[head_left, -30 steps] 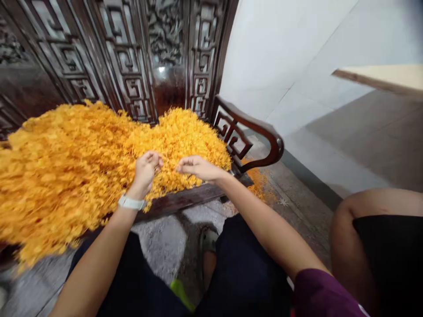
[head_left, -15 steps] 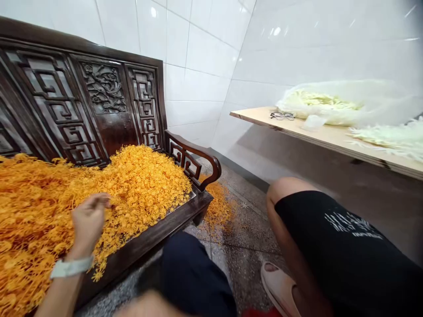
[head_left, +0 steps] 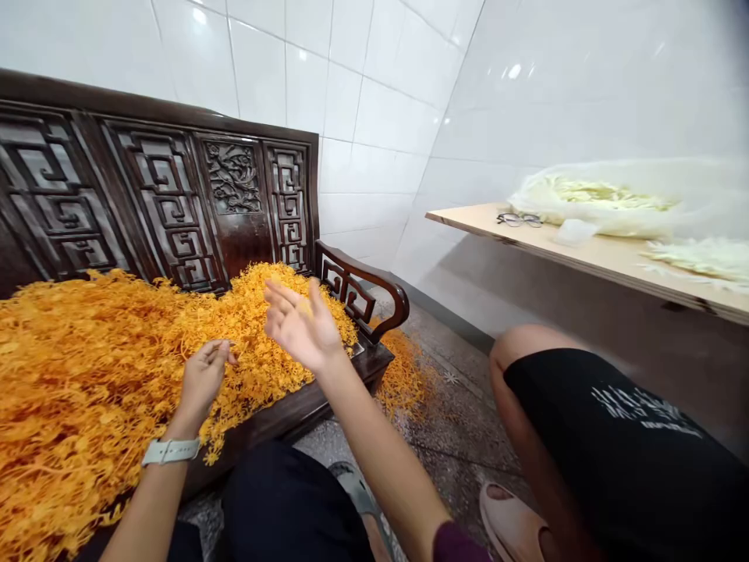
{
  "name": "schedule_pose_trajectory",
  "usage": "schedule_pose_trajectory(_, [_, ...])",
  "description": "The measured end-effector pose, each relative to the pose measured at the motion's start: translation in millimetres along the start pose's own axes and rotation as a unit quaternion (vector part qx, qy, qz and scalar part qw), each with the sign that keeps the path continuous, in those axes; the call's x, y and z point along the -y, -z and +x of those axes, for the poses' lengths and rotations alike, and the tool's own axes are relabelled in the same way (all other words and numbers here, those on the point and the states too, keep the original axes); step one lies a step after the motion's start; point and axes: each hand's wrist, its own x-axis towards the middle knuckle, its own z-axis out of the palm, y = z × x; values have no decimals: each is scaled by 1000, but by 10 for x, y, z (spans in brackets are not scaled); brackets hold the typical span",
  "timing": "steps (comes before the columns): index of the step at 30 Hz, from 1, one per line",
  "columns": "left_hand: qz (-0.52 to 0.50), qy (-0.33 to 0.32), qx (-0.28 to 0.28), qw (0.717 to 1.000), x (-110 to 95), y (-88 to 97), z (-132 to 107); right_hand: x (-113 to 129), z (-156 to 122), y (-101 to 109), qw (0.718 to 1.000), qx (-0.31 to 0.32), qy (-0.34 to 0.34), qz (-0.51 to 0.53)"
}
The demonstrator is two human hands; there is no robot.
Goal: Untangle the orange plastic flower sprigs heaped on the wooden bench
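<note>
A big heap of orange plastic flower sprigs (head_left: 87,375) covers the seat of a dark carved wooden bench (head_left: 175,195). My left hand (head_left: 204,378), with a white watch on the wrist, rests on the heap, fingers curled into the sprigs. My right hand (head_left: 301,324) is raised above the heap near the bench's right armrest (head_left: 366,293). Its fingers are spread and the palm faces left. A small orange bit shows by its fingertips, but whether the hand holds it I cannot make out.
More orange sprigs (head_left: 406,375) lie on the floor beside the bench. Another person's knee in black shorts (head_left: 614,437) and a sandal (head_left: 509,523) are at the right. A wooden shelf (head_left: 585,254) carries glasses (head_left: 520,219) and pale green sprigs in a clear bag (head_left: 602,199).
The view swung right and then partly back. My right hand left the heap, dropped out of sight, and is now raised open. My left hand stayed on the heap.
</note>
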Motion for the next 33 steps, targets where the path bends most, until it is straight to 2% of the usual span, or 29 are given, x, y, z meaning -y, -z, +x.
schedule_pose_trajectory(2, [-21, 10, 4, 1000, -3, 0, -5, -125, 310, -6, 984, -165, -54, 43])
schedule_pose_trajectory(3, [-30, 14, 9, 999, -3, -7, -6, -180, 378, -49, 962, -226, -94, 118])
schedule_pose_trajectory(5, [-49, 20, 13, 999, -12, -32, -12, -271, 347, -186, 930, -291, -134, 182])
schedule_pose_trajectory(9, [-144, 54, 43, 987, -111, -148, -67, -398, -158, -496, 879, -369, -177, 243])
schedule_pose_trajectory(11, [-246, 84, 54, 964, -213, -262, -121, -433, -463, -639, 855, -421, -186, 238])
schedule_pose_trajectory(13, [-358, 102, 46, 927, -328, -421, -181, -440, -708, -784, 833, -459, -189, 242])
schedule_pose_trajectory(15, [-432, 104, 46, 895, -412, -604, -237, -423, -857, -918, 824, -473, -183, 252])
schedule_pose_trajectory(17, [-449, 109, 65, 885, -437, -765, -287, -396, -914, -1003, 830, -482, -172, 222])
schedule_pose_trajectory(19, [-445, 127, 87, 882, -417, -869, -333, -377, -911, -1016, 851, -479, -163, 140])
schedule_pose_trajectory(22, [-446, 145, 97, 878, -376, -924, -395, -379, -884, -921, 887, -428, -165, 52])
schedule_pose_trajectory(24, [-437, 129, 89, 886, -371, -936, -427, -392, -882, -825, 894, -414, -172, 28])
schedule_pose_trajectory(28, [-368, 79, 69, 924, -392, -971, -466, -419, -899, -644, 891, -417, -178, -18])
schedule_pose_trajectory(33, [-310, 37, 26, 950, -386, -974, -446, -444, -904, -554, 931, -328, -154, -34])
